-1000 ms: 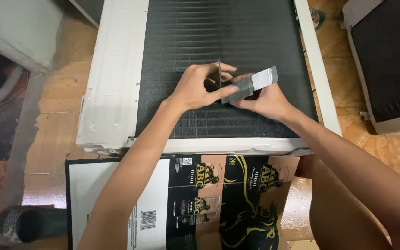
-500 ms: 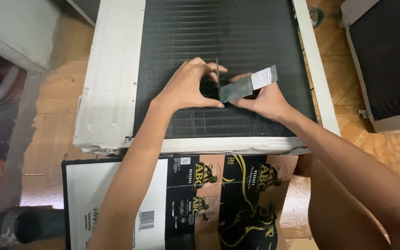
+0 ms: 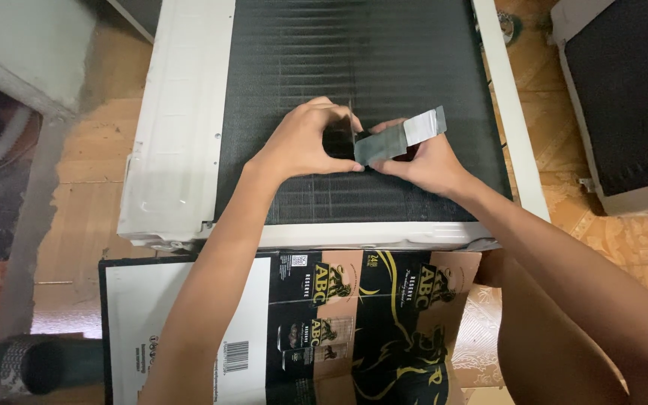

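A white air-conditioner unit (image 3: 178, 135) lies flat on the floor with its dark finned coil (image 3: 361, 60) facing up. My right hand (image 3: 421, 161) grips a flat grey metal tool (image 3: 399, 139) that looks like a fin comb, one end pressed on the fins, the lighter end sticking out to the right. My left hand (image 3: 305, 142) rests on the coil right beside it, its fingertips touching the tool's left end and a thin upright piece between the hands.
A flattened black, gold and white cardboard box (image 3: 286, 330) lies in front of the unit under my arms. A second unit (image 3: 624, 97) with a dark grille stands at the right. A dark corrugated hose end (image 3: 35, 364) lies at lower left, on patterned floor tiles (image 3: 84, 180).
Both hands have stayed together on the fins; my left hand's fingers have curled closer over the tool's left end. The view has shifted slightly.
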